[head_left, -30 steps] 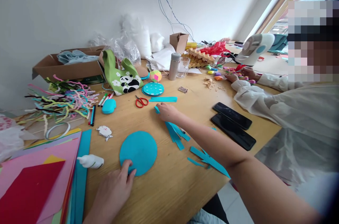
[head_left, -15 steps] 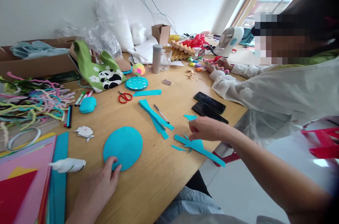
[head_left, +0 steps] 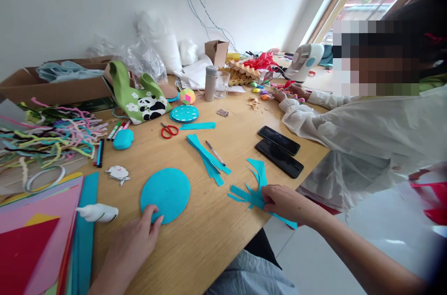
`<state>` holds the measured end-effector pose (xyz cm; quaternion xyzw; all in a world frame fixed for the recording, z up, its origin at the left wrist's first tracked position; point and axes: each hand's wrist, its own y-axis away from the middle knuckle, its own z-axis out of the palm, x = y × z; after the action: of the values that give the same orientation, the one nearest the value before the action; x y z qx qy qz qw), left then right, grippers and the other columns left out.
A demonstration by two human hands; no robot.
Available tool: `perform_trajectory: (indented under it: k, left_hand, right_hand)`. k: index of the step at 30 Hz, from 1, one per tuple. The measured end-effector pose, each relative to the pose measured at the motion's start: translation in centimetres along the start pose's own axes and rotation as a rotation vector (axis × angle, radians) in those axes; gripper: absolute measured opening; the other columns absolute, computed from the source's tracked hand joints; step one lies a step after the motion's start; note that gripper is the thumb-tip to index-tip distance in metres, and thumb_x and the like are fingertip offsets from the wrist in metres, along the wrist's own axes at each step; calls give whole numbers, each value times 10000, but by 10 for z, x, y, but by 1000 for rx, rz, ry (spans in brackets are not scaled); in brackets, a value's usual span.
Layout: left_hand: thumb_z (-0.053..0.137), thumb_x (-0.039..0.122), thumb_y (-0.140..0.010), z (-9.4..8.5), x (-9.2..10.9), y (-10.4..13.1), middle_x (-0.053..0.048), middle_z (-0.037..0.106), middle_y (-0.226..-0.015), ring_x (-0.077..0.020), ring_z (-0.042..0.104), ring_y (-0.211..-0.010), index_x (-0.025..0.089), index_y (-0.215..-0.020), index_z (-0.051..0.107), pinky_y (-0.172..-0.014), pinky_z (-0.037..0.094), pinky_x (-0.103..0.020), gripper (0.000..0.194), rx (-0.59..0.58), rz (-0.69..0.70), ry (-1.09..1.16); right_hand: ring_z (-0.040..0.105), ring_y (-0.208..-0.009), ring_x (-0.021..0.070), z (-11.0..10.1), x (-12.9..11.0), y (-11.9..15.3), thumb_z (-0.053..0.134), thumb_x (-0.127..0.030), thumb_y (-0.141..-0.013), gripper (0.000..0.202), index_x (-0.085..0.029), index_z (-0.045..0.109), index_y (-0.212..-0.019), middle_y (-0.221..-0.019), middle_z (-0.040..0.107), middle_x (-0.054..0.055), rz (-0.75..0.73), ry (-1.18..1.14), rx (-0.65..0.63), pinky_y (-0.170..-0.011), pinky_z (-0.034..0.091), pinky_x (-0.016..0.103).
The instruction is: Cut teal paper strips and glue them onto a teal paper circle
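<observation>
A blue paper circle (head_left: pixel 166 192) lies on the wooden table before me. My left hand (head_left: pixel 139 234) grips its lower edge, thumb and fingers closed on the rim. Near the table's front edge, my right hand (head_left: pixel 279 199) has its fingers bent down on a bunch of blue paper scraps (head_left: pixel 256 197), some of them curling up and one sticking out past the edge. The fingertips are partly hidden. Between the hands, farther back, several blue paper strips (head_left: pixel 206 157) lie crossed beside a pen (head_left: pixel 215 152).
Red-handled scissors (head_left: pixel 169 131), a glue bottle (head_left: pixel 99 212) and stacked coloured paper (head_left: pixel 31 239) lie to the left. Two phones (head_left: pixel 279 157) sit near the right edge. A co-worker's sleeve (head_left: pixel 303 120) rests on the table beyond. A steel flask (head_left: pixel 211 83) stands farther back.
My right hand has moved down onto the blue scraps and drawn them together, including the piece by the phones. My left hand stays on the circle. The view has shifted slightly.
</observation>
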<state>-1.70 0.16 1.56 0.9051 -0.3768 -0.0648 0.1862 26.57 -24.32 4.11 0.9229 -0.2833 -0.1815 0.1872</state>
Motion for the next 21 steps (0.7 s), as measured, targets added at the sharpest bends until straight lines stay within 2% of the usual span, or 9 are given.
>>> perform_trajectory:
  k: [3, 5, 9, 11, 15, 19, 21]
  left_hand:
    - [291, 322, -961, 1, -1, 0, -106, 735, -965, -270, 688, -931, 196, -1181, 543, -703, 466, -324, 357, 0, -1, -1]
    - [281, 318, -965, 1, -1, 1, -105, 736, -957, -270, 687, -941, 198, -1176, 544, -703, 469, -322, 358, -3, 5, -3]
    - [279, 311, -966, 1, 0, 2, -122, 724, -1016, -290, 687, -932, 186, -1185, 536, -696, 477, -348, 361, 12, 21, 0]
    - [281, 303, -966, 1, 0, 2, -128, 722, -1026, -290, 687, -930, 175, -1192, 531, -701, 476, -351, 360, 16, 29, 8]
    - [290, 306, -965, 1, 0, 2, -120, 730, -994, -281, 690, -907, 180, -1184, 533, -696, 467, -340, 351, 20, 37, 18]
    - [308, 310, -962, 1, 0, 3, -113, 725, -1013, -274, 691, -902, 192, -1177, 534, -686, 464, -328, 333, 31, 31, 48]
    - [315, 312, -961, 0, 1, 5, -115, 722, -1014, -276, 688, -911, 188, -1176, 532, -704, 465, -335, 330, 33, 36, 62]
  right_hand:
    - [524, -643, 172, 3, 2, 1, 533, -111, -694, 137, -210, 492, -607, -661, 575, 18, -40, -18, 31, -571, 310, 278]
    - [494, -610, 151, -1, 4, 2, 526, -117, -699, 132, -211, 486, -616, -644, 555, 2, -78, -58, 9, -552, 296, 268]
    - [436, -564, 113, -28, -1, 1, 555, -201, -750, 75, -209, 504, -695, -646, 531, -28, -187, -242, -163, -503, 290, 238]
    - [417, -562, 103, -45, -11, -7, 577, -257, -770, 108, -201, 500, -718, -645, 513, -37, -244, -335, -158, -499, 304, 226]
    - [415, -534, 93, -67, -42, -45, 598, -303, -777, 174, -196, 479, -708, -604, 497, -48, -330, -443, -52, -488, 329, 219]
    - [500, -542, 106, -67, -70, -101, 542, -324, -839, 167, -190, 494, -751, -614, 547, -18, -299, -430, 46, -505, 377, 226]
    - [551, -598, 138, -64, -79, -125, 532, -313, -854, 168, -174, 519, -760, -647, 577, 22, -260, -348, 146, -545, 392, 251]
